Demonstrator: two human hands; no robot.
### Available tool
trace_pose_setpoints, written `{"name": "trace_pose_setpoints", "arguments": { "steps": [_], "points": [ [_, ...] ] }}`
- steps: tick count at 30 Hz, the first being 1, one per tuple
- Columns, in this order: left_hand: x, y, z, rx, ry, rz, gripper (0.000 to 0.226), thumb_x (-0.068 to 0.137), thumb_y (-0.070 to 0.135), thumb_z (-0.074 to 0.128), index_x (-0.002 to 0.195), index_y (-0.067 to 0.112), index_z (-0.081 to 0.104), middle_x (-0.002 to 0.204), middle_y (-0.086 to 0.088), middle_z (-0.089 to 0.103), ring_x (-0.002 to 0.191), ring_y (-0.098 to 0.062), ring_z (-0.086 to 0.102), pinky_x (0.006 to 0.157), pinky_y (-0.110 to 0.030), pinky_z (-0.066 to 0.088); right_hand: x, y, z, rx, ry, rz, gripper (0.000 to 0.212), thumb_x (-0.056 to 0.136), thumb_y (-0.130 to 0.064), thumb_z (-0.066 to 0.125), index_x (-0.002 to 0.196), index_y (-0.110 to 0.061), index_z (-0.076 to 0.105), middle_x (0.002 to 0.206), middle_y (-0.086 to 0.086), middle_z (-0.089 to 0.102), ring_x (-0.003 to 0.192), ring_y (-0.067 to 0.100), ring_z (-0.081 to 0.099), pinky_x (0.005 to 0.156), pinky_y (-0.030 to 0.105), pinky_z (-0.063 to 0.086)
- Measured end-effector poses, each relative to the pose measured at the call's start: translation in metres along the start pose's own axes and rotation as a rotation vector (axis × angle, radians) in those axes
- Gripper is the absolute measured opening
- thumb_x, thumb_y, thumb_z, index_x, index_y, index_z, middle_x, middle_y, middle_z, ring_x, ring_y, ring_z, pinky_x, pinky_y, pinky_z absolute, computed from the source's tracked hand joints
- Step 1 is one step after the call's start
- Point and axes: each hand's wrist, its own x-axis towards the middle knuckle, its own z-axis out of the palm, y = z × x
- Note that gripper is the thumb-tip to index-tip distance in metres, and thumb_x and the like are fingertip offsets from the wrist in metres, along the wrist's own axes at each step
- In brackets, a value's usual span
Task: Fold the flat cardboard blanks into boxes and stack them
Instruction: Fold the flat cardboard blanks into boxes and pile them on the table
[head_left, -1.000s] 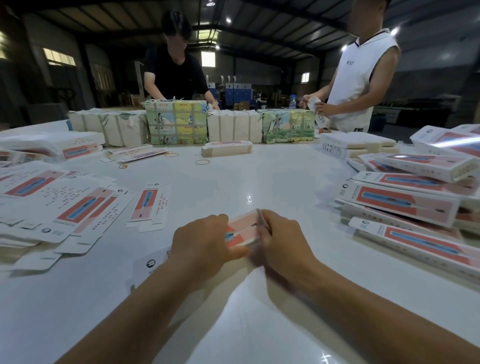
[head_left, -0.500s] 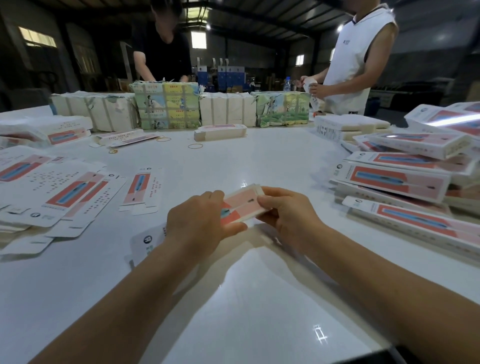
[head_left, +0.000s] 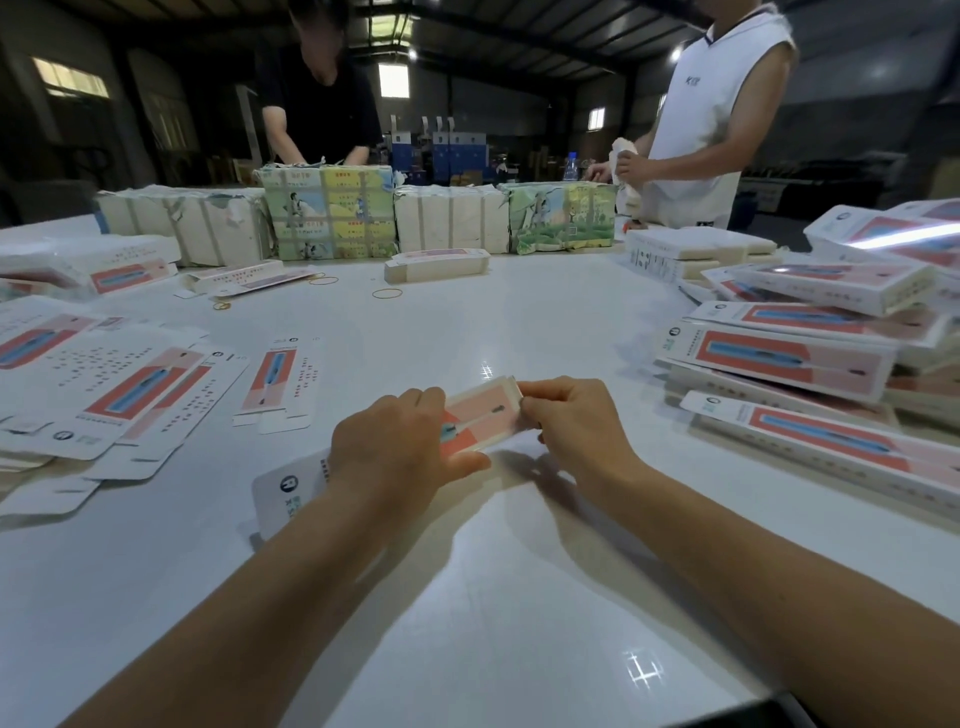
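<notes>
A long white carton with a pink and blue print (head_left: 485, 414) lies across the middle of the white table (head_left: 519, 597), partly folded into a box. My left hand (head_left: 389, 449) grips its middle, thumb along the near edge. My right hand (head_left: 574, 418) pinches the far end flap with its fingertips. The carton's near end sticks out from under my left wrist. Flat printed blanks (head_left: 119, 395) lie spread at the left, one single blank (head_left: 280, 376) apart from them. Folded boxes (head_left: 789, 358) are stacked at the right.
Wrapped paper bundles (head_left: 332, 218) line the far side, with one folded box (head_left: 436, 264) and loose rubber bands (head_left: 387, 293) before them. Two people stand behind the table, one in black (head_left: 317, 109) and one in white (head_left: 701, 119). More boxes (head_left: 691, 254) sit far right.
The carton has turned flatter in my hands, and my right hand has shifted from gripping the end to pinching the end flap. The camera view has dipped slightly.
</notes>
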Motion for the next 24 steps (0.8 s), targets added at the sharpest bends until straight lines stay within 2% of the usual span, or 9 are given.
{"name": "trace_pose_setpoints", "arguments": {
  "steps": [2,4,8,13,16,18,20,22,24],
  "points": [
    [0.001,0.000,0.000,0.006,-0.015,-0.009,0.065,0.074,0.075,0.047,0.118,0.026,0.047,0.113,0.007,0.060,0.087,-0.013,0.058,0.069,-0.024,0.048,-0.002,-0.001,0.002,-0.083,0.005,-0.049,0.050,0.086,0.001,0.047,0.067,-0.036,0.075,0.084,-0.009,0.066,0.081,0.013,0.060,0.068,0.020,0.045],
    [0.000,0.001,0.000,-0.001,-0.012,-0.023,0.065,0.075,0.075,0.048,0.117,0.025,0.048,0.112,0.006,0.060,0.086,-0.013,0.057,0.068,-0.025,0.048,-0.004,-0.002,0.004,-0.180,0.029,-0.125,0.039,0.089,-0.001,0.047,0.088,-0.026,0.078,0.083,-0.007,0.063,0.080,0.013,0.058,0.065,0.015,0.041],
    [0.000,0.006,0.001,-0.013,0.001,-0.061,0.063,0.076,0.074,0.046,0.113,0.024,0.048,0.107,0.005,0.060,0.076,-0.012,0.050,0.069,-0.026,0.050,-0.009,-0.001,0.007,-0.379,0.055,-0.275,0.029,0.092,-0.005,0.046,0.090,-0.012,0.075,0.083,0.007,0.061,0.074,0.015,0.053,0.066,0.015,0.039],
    [0.001,0.000,0.002,-0.008,-0.020,-0.092,0.062,0.076,0.074,0.047,0.111,0.024,0.049,0.107,0.005,0.061,0.076,-0.013,0.054,0.070,-0.027,0.052,-0.011,0.001,0.009,-0.356,0.033,-0.267,0.029,0.087,-0.002,0.048,0.096,-0.012,0.073,0.082,-0.001,0.065,0.076,0.015,0.054,0.070,0.022,0.041],
    [0.004,-0.012,-0.001,0.011,-0.089,-0.094,0.054,0.076,0.073,0.050,0.105,0.027,0.047,0.100,0.007,0.059,0.073,-0.011,0.052,0.062,-0.023,0.046,-0.011,0.002,0.012,-0.260,-0.042,-0.214,0.043,0.089,-0.006,0.051,0.130,-0.019,0.058,0.101,-0.007,0.069,0.092,0.009,0.059,0.088,0.019,0.044],
    [0.007,-0.023,-0.003,-0.009,-0.154,-0.053,0.050,0.075,0.073,0.053,0.101,0.030,0.046,0.091,0.011,0.054,0.070,-0.008,0.049,0.055,-0.021,0.036,-0.011,0.004,0.013,-0.350,-0.134,-0.262,0.052,0.091,-0.014,0.055,0.141,-0.023,0.045,0.122,-0.004,0.062,0.106,0.010,0.056,0.098,0.024,0.043],
    [0.010,-0.034,-0.004,-0.104,-0.209,0.002,0.053,0.070,0.078,0.053,0.096,0.031,0.048,0.084,0.014,0.054,0.068,-0.006,0.051,0.054,-0.020,0.036,-0.010,0.002,0.014,-0.598,-0.241,-0.387,0.069,0.086,-0.023,0.063,0.147,-0.028,0.032,0.150,0.001,0.031,0.132,0.018,0.031,0.109,0.030,0.029],
    [0.007,-0.035,-0.001,-0.241,-0.221,0.064,0.059,0.058,0.086,0.049,0.090,0.035,0.051,0.078,0.018,0.059,0.066,-0.004,0.056,0.054,-0.017,0.038,-0.006,0.003,0.014,-0.797,-0.365,-0.514,0.080,0.082,-0.024,0.066,0.149,-0.029,0.023,0.157,-0.002,0.011,0.140,0.019,0.008,0.114,0.039,0.018],
    [0.003,-0.037,-0.002,-0.311,-0.246,0.065,0.058,0.051,0.088,0.047,0.087,0.043,0.050,0.078,0.027,0.057,0.067,-0.001,0.058,0.056,-0.011,0.038,-0.004,0.004,0.013,-0.877,-0.432,-0.589,0.071,0.087,-0.023,0.061,0.149,-0.025,0.026,0.151,0.005,0.028,0.135,0.027,0.021,0.110,0.046,0.028]
  ]
}}
